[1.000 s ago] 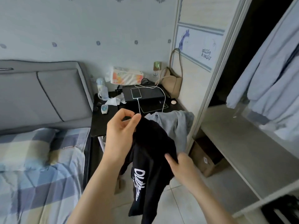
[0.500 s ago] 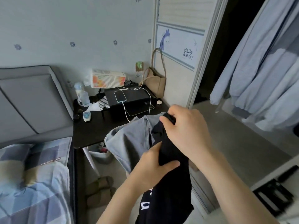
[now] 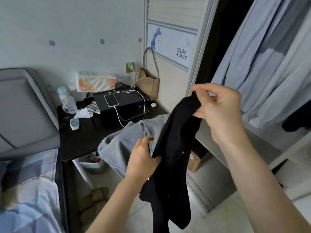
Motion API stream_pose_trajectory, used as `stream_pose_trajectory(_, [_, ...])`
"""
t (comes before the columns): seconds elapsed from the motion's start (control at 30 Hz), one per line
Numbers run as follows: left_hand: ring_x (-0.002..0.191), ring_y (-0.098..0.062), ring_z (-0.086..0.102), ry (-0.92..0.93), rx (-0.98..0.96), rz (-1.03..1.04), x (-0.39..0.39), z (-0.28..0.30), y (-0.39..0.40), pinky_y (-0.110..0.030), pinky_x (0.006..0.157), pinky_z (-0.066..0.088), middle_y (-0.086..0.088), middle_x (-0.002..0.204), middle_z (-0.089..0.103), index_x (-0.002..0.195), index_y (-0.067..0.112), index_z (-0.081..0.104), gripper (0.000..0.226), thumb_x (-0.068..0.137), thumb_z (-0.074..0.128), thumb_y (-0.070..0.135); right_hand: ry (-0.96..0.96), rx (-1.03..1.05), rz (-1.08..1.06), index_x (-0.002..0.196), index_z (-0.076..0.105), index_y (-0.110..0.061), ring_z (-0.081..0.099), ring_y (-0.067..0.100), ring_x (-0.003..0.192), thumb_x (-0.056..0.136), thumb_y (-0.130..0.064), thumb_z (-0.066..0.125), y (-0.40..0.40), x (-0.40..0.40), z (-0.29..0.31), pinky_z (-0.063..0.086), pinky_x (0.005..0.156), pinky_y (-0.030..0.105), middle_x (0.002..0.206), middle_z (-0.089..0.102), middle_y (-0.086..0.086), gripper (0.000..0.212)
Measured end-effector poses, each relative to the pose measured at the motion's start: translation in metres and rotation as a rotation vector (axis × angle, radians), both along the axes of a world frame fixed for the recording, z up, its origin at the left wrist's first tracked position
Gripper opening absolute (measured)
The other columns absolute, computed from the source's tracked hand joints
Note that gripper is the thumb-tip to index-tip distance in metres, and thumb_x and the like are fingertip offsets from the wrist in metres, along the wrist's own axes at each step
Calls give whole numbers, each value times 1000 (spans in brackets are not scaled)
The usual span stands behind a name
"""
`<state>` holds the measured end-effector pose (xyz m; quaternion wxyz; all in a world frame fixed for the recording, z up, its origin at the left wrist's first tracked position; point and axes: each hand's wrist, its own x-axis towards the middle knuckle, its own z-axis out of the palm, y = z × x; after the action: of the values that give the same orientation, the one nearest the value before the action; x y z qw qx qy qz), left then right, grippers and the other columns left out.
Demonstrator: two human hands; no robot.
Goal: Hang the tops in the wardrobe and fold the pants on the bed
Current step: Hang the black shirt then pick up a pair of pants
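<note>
I stand facing the open wardrobe (image 3: 223, 47), with the bed (image 3: 28, 190) at the lower left and a black counter (image 3: 79, 142) between them. Pale blue garments (image 3: 269, 68) already hang inside the wardrobe; I cannot count them apart.

One black garment (image 3: 171, 148) is in hand, held in the air in front of the wardrobe opening. My right hand (image 3: 218, 108) pinches its upper end, fingers curled round the cloth. My left hand (image 3: 143, 158) grips a fold lower down, and the rest hangs loose below. One grey garment (image 3: 127, 142) lies draped just behind it, off the counter's near edge.

Judgement: the step in hand is sorting out the black garment, finding its edges to tell top from pants. No hanger shows in my view. If it is a top, the next move calls for opening it out by the shoulders and fetching a hanger from the wardrobe; if pants, a turn left to the bed.

Count of small items on the counter: one phone (image 3: 111, 100) on its charging cable, one beige bag (image 3: 149, 83), one tissue pack (image 3: 96, 81), one water bottle (image 3: 67, 101).
</note>
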<state>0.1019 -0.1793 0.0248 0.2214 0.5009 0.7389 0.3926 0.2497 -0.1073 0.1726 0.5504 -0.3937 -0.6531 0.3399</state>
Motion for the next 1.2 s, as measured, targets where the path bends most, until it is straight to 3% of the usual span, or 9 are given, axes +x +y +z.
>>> stream_pose_trajectory(0.27, [115, 2, 56, -291, 176, -293, 22, -12, -6, -22, 91, 47, 25, 125, 58, 133, 45, 40, 55, 84, 60, 62, 301, -150, 78, 93, 72, -18, 73, 19, 81, 96, -11, 54, -8, -10, 5, 60, 66, 32, 96, 72, 4, 19])
stream_pose_trajectory(0.37, [75, 3, 62, -125, 237, -202, 15, -15, 5, -26, 68, 51, 22, 82, 66, 107, 53, 55, 22, 90, 62, 40, 353, -143, 62, 93, 72, -16, 72, 18, 82, 95, -11, 56, -11, -7, 7, 60, 64, 34, 95, 72, 0, 17])
stream_pose_trajectory(0.43, [51, -1, 48, -150, 318, -106, 4, -14, 12, -23, 53, 41, 13, 56, 56, 88, 46, 66, 31, 95, 54, 19, 371, -115, 23, 92, 73, -15, 73, 21, 81, 95, -11, 58, -11, 0, 7, 61, 64, 34, 93, 73, 1, 16])
stream_pose_trajectory(0.57, [62, 0, 55, -235, 458, -46, -21, 5, 21, -15, 60, 45, 14, 68, 65, 102, 22, 72, 26, 100, 48, 15, 370, -94, -107, 99, 72, -11, 72, 26, 82, 94, -9, 59, -1, 28, -5, 60, 70, 32, 95, 71, 12, 14])
stream_pose_trajectory(0.7, [50, -1, 40, -202, 491, -110, -20, 46, 32, -16, 51, 32, 14, 49, 45, 58, 29, 45, 43, 98, 49, 15, 23, -258, -151, 116, 63, -21, 68, 19, 93, 90, -8, 62, 5, 47, -32, 55, 90, 40, 97, 66, 12, 29])
stream_pose_trajectory(0.8, [53, -1, 43, -93, 480, -253, -1, 72, 43, -17, 53, 34, 14, 54, 49, 63, 26, 51, 31, 94, 49, 27, -374, -283, 83, 136, 44, -37, 56, 0, 114, 86, -26, 67, -6, 38, -46, 46, 99, 27, 122, 61, -9, 56])
stream_pose_trajectory(0.9, [76, -4, 62, 183, 421, -442, 20, 78, 53, -26, 70, 48, 12, 79, 69, 96, 32, 65, 17, 90, 49, 37, -591, -29, 125, 124, 55, -29, 51, -9, 105, 83, -23, 67, -7, 26, -53, 37, 85, 3, 115, 59, -16, 44])
stream_pose_trajectory(1.07, [73, -5, 64, 144, 344, -458, 23, 57, 70, -38, 68, 53, 14, 76, 69, 94, 34, 63, 27, 81, 50, 54, -692, 3, 85, 98, 66, -21, 60, -1, 79, 87, -14, 62, 17, 37, -61, 42, 69, 6, 82, 64, -16, 14])
stream_pose_trajectory(1.2, [61, -2, 62, 99, 248, -429, 18, 39, 92, -23, 56, 49, 19, 68, 65, 82, 41, 60, 11, 74, 59, 50, -735, 71, -23, 93, 68, -22, 62, 5, 79, 85, -6, 56, 39, 41, -71, 47, 72, 18, 83, 68, -10, 22])
